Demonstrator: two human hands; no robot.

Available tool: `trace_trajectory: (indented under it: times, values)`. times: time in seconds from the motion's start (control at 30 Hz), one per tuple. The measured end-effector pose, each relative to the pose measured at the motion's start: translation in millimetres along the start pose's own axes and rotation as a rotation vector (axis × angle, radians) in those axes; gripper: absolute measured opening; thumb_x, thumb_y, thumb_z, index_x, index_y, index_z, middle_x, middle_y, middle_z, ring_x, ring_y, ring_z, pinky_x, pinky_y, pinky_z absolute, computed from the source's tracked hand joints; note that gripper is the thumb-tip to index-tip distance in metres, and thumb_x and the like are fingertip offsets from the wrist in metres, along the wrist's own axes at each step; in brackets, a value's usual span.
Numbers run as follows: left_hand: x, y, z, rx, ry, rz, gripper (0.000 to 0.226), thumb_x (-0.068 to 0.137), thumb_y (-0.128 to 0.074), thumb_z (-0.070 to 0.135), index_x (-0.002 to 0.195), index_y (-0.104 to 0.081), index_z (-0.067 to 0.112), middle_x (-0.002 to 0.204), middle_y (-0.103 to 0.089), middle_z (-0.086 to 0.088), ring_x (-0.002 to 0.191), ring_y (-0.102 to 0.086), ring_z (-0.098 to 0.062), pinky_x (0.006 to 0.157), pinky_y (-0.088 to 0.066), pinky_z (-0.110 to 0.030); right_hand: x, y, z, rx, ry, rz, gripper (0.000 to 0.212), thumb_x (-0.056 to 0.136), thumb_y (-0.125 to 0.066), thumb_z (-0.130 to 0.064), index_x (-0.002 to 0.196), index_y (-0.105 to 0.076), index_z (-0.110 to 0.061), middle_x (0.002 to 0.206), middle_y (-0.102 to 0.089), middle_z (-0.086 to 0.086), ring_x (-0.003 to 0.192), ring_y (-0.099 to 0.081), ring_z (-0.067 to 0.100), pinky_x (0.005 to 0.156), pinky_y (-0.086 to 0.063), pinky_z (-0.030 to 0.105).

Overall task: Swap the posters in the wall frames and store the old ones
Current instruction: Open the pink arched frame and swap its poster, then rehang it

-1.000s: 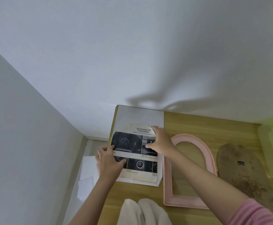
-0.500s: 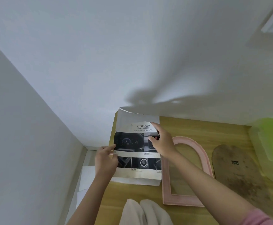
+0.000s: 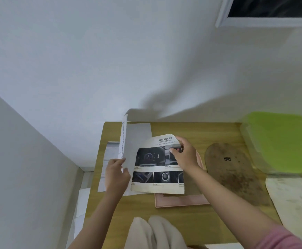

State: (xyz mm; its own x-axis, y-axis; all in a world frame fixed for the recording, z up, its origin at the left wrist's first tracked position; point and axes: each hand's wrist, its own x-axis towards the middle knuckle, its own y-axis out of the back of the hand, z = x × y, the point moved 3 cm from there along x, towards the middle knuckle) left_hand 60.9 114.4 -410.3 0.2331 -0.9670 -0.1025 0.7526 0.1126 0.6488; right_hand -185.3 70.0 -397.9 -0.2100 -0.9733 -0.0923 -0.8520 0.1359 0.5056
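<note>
An arch-cut poster [image 3: 155,169] headed "ADVANCED", with dark car-dashboard pictures, is held over the wooden table [image 3: 197,133]. My right hand [image 3: 184,155] pinches its upper right part. My left hand [image 3: 117,174] grips a white sheet [image 3: 124,141] by its lower edge, and that sheet stands almost upright on edge. Under it lies another printed sheet [image 3: 109,159] at the table's left edge. The pink arched frame [image 3: 182,201] lies flat, mostly covered by the poster and my right arm. A brown arched backing board [image 3: 234,173] lies to its right.
A green-lidded plastic box [image 3: 281,141] sits at the table's far right, with a pale arched sheet [image 3: 294,200] in front of it. A white wall frame [image 3: 265,13] with a dark picture hangs at upper right. Loose papers [image 3: 82,205] lie on the floor at left. My knees [image 3: 153,232] show below.
My right hand has carried the poster rightwards over the pink frame. My left hand has lifted the white sheet up on edge, uncovering another printed sheet. The view has tilted up.
</note>
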Motion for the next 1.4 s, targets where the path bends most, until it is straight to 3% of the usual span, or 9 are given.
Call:
trace_trajectory:
  times: [0.13, 0.27, 0.37, 0.5, 0.6, 0.73, 1.03, 1.2, 1.4]
  values:
    - [1, 0, -11, 0.138, 0.086, 0.014, 0.049, 0.084, -0.061, 0.01, 0.131, -0.049, 0.006, 0.13, -0.047, -0.012, 0.119, -0.046, -0.028, 0.088, -0.042, -0.031, 3, -3, 6, 0.017, -0.03, -0.034, 0.049, 0.082, -0.068, -0.008, 0.126, -0.053, -0.023, 0.117, -0.06, -0.007, 0.105, -0.055, 0.009, 0.08, -0.04, 0.011]
    - [2, -3, -21, 0.396, 0.193, -0.03, 0.057, 0.084, -0.06, 0.029, 0.137, -0.042, 0.016, 0.148, -0.026, -0.017, 0.137, -0.022, -0.038, 0.106, -0.031, -0.053, 3, 3, 14, -0.002, -0.032, -0.057, 0.047, 0.083, -0.067, -0.006, 0.124, -0.054, -0.022, 0.115, -0.06, -0.007, 0.1, -0.055, 0.008, 0.07, -0.039, 0.001]
    - [1, -10, -30, 0.561, 0.232, -0.105, 0.06, 0.084, -0.058, 0.041, 0.138, -0.038, 0.025, 0.155, -0.005, -0.016, 0.142, -0.006, -0.039, 0.113, -0.011, -0.055, 1, 14, 25, -0.027, -0.034, -0.063, 0.046, 0.082, -0.067, -0.005, 0.122, -0.056, -0.025, 0.111, -0.061, -0.009, 0.093, -0.054, 0.003, 0.07, -0.039, -0.003]
    - [2, -14, -37, 0.605, 0.257, -0.129, 0.062, 0.085, -0.054, 0.049, 0.141, -0.032, 0.032, 0.154, 0.013, -0.02, 0.142, 0.012, -0.037, 0.112, -0.001, -0.06, 2, 24, 42, -0.051, -0.037, -0.081, 0.052, 0.079, -0.07, -0.008, 0.121, -0.055, -0.035, 0.114, -0.061, -0.012, 0.103, -0.057, 0.007, 0.088, -0.05, 0.025]
    - [3, -15, -38, 0.647, 0.265, -0.15, 0.064, 0.087, -0.051, 0.052, 0.143, -0.027, 0.035, 0.152, 0.023, -0.021, 0.141, 0.022, -0.036, 0.11, 0.003, -0.062, 2, 32, 49, -0.083, -0.047, -0.088, 0.05, 0.08, -0.069, -0.007, 0.125, -0.054, -0.024, 0.114, -0.062, -0.005, 0.1, -0.057, 0.011, 0.075, -0.043, 0.012]
    - [3, -15, -36, 0.658, 0.263, -0.136, 0.062, 0.088, -0.051, 0.049, 0.144, -0.028, 0.032, 0.153, 0.019, -0.02, 0.142, 0.016, -0.037, 0.111, 0.0, -0.06, 4, 41, 57, -0.143, -0.031, -0.092, 0.048, 0.081, -0.07, -0.009, 0.124, -0.054, -0.02, 0.11, -0.06, -0.007, 0.093, -0.054, 0.008, 0.069, -0.037, 0.007]
    - [-39, -55, 16, 0.211, 0.022, -0.044, 0.047, 0.085, -0.064, 0.029, 0.127, -0.052, 0.013, 0.135, -0.045, -0.01, 0.124, -0.043, -0.026, 0.096, -0.043, -0.035, 6, 62, 77, -0.301, 0.011, -0.165, 0.044, 0.081, -0.071, -0.021, 0.121, -0.053, -0.019, 0.109, -0.06, -0.001, 0.097, -0.058, 0.018, 0.082, -0.051, 0.033]
    - [-68, -87, 30, 0.172, -0.007, -0.154, 0.058, 0.08, -0.069, 0.033, 0.131, -0.048, 0.017, 0.126, -0.045, -0.004, 0.119, -0.044, -0.019, 0.092, -0.044, -0.028, 5, 70, 79, -0.357, 0.06, -0.237, 0.05, 0.081, -0.07, -0.029, 0.127, -0.052, -0.019, 0.112, -0.05, 0.004, 0.106, -0.048, 0.018, 0.089, -0.036, 0.024]
    - [-82, -103, 25, 0.32, 0.031, -0.308, 0.089, 0.07, -0.074, 0.045, 0.144, -0.028, 0.025, 0.135, -0.027, 0.0, 0.124, -0.031, -0.02, 0.101, -0.044, -0.039, 2, 74, 83, -0.424, 0.135, -0.301, 0.063, 0.079, -0.073, -0.03, 0.135, -0.047, -0.014, 0.114, -0.044, 0.005, 0.11, -0.041, 0.02, 0.093, -0.032, 0.024]
